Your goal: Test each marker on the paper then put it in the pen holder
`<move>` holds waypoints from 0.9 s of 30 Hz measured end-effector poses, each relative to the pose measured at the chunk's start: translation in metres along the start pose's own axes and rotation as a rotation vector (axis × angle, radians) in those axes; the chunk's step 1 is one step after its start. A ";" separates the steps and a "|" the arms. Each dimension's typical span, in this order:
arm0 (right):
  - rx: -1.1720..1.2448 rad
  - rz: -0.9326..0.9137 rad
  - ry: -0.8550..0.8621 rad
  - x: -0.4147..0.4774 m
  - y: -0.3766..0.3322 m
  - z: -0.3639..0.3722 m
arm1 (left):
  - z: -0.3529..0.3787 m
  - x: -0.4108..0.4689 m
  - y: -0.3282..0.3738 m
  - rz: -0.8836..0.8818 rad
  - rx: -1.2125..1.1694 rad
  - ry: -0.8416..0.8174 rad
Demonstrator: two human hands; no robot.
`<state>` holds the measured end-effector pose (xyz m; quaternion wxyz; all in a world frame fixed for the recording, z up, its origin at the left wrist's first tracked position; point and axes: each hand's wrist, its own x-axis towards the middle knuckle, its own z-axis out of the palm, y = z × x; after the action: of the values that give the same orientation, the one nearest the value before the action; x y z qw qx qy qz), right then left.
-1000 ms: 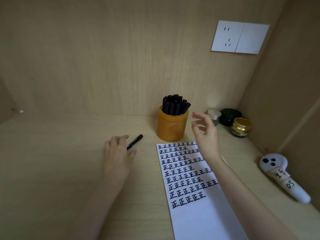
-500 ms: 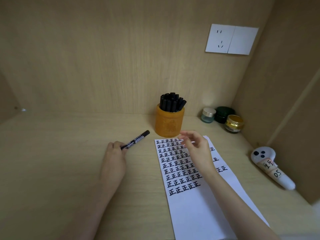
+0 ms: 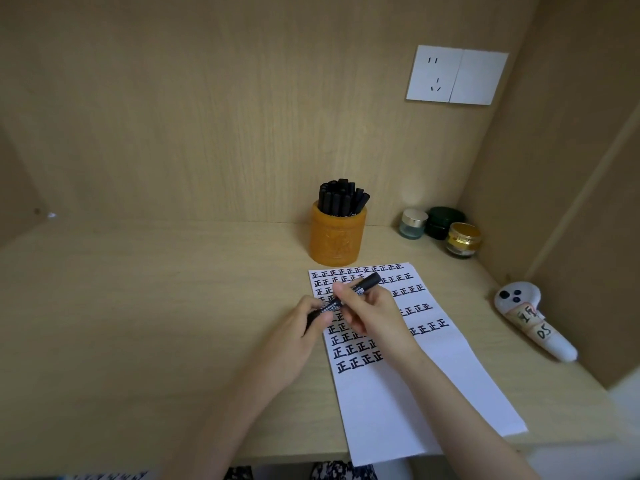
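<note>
Broadly, the pale wooden table [image 3: 138,323] fills the lower part of the view, boxed in by wood panels at the back and on the right. A long white paper [image 3: 398,393] lies on the table right of centre, with its near end hanging over the front edge. Its far half is covered with rows of the same black character, while the near half is blank.

Both forearms reach in from below and meet over the written part of the paper. The left hand [image 3: 298,337] is curled round the lower end of a black marker [image 3: 365,285]. The right hand [image 3: 374,313] pinches the same marker further up, between thumb and fingers. The marker is held above the paper on a slant, with its capped end pointing up and to the right, towards the far rows of characters.

A white socket plate [image 3: 457,75] is fixed to the back panel at upper right. A white controller [image 3: 533,320] with taped labels lies on the table near the right panel. The orange pen holder [image 3: 337,237] stands upright just beyond the far edge of the paper, packed with black markers [image 3: 341,199]. In the back right corner three small jars sit close together: a clear one with a silver lid [image 3: 412,224], a dark green one [image 3: 443,221] and a gold one [image 3: 463,239].
</note>
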<state>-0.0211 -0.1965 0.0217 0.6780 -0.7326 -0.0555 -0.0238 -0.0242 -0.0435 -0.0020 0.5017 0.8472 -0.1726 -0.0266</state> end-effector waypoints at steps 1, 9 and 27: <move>-0.009 -0.006 -0.011 -0.002 0.000 -0.001 | 0.001 -0.001 0.000 0.014 0.014 0.002; 0.031 -0.017 -0.049 -0.015 0.002 -0.009 | 0.009 -0.008 0.008 0.046 -0.127 -0.045; 0.317 0.062 0.328 -0.027 0.011 -0.076 | 0.005 -0.017 -0.003 -0.050 -0.164 -0.077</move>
<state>-0.0433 -0.2746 0.0143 0.7851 -0.6044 0.0749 -0.1127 -0.0407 -0.0405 -0.0094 0.5615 0.8058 -0.1675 -0.0857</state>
